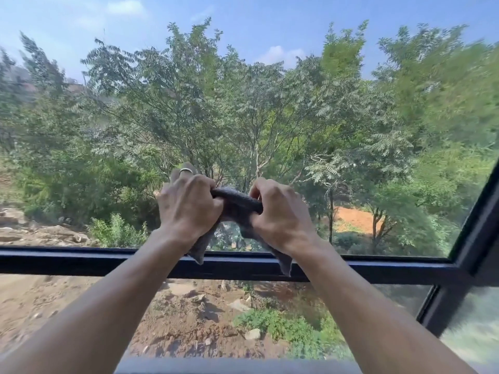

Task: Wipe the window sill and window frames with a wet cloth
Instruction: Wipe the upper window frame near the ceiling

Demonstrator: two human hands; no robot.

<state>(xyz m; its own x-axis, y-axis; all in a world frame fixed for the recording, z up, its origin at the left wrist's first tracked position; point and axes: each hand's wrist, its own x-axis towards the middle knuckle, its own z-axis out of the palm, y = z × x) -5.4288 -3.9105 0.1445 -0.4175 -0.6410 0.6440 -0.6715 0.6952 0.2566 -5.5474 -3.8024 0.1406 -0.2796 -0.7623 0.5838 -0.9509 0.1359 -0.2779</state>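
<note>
A dark grey cloth (237, 201) is stretched and twisted between both hands, out past the open window. My left hand (187, 203) grips its left end, with a ring on one finger. My right hand (278, 209) grips the right end. Two loose tails of the cloth hang below my wrists, in front of the dark horizontal window frame bar (81, 261). A grey sill edge (229, 367) shows at the bottom of the view.
A dark frame post (469, 238) slants up at the right, with a glass pane (475, 327) beside it. Outside are trees (243, 103), bare rocky ground (189, 319) and blue sky.
</note>
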